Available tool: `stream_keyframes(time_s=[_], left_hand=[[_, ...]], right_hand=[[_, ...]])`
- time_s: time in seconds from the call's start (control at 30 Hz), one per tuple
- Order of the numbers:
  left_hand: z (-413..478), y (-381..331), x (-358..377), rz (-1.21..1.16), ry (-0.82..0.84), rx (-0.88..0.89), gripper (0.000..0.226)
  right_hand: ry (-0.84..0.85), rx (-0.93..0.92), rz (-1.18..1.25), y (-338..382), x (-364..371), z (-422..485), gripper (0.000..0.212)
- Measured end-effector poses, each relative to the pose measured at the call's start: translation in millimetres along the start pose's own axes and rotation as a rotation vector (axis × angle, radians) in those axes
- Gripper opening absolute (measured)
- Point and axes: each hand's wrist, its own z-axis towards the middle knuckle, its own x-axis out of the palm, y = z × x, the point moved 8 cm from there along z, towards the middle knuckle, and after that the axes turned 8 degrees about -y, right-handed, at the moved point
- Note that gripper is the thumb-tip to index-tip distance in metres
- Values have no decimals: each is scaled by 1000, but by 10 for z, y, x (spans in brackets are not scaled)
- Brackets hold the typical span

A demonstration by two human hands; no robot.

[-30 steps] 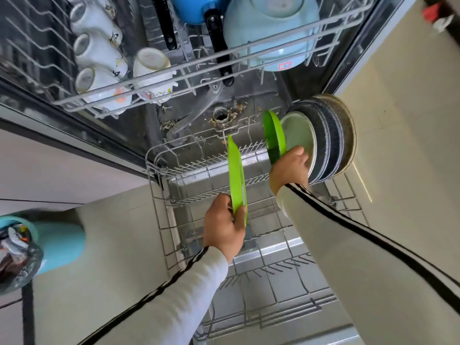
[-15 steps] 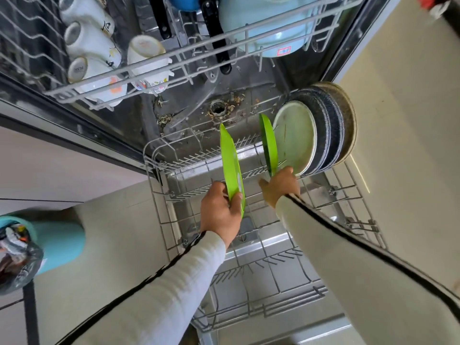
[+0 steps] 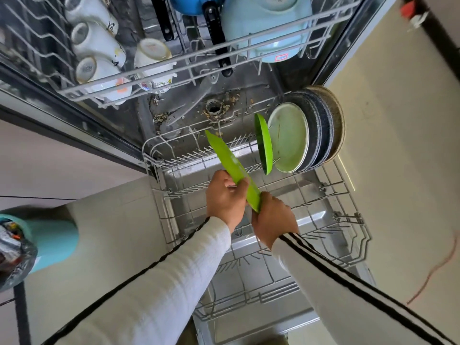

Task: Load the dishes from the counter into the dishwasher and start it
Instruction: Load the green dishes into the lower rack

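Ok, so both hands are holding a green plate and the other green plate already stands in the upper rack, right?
Not quite: the head view shows the other green plate standing in the lower rack, not the upper one. The left hand and right hand do both hold a green plate.

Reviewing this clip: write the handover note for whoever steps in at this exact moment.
Left hand: grips the loose green plate.
Right hand: holds the same plate's near end.
The plate is tilted above the lower rack, not slotted.
Done: second green plate, pale plate and dark plates stand on edge at the rack's right; cups and a light blue bowl are loaded higher up.
Left: slot this plate, probably beside the other green one, then close up and start the machine. The counter is out of view.
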Motion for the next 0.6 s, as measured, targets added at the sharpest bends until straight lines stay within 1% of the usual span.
stream_keyframes(time_s=[0.07,0.1,0.17,0.23,0.4,0.5,0.6], left_hand=[[-73,-128,66,-44,70,50,22],[-90,-170,64,-30,84,80,26],[-95,-165,-2,45,102,126,33],[-89,-74,-94,118,123,153,32],[-33,156,-330,203,135,253,26],[-2,230,-395,232,169,271,27],[14,244,-437,246,200,299,27]], right_hand=[[-45,79,54,-3,-49,110,14],[-82,125,99,-2,-81,167,13],[-165,208,169,14,-137,268,14],[-208,249,171,34,-153,363,17],[-204,399,134,67,-27,517,20],[-193,473,125,32,85,592,22],[-133,557,95,-136,201,621,26]])
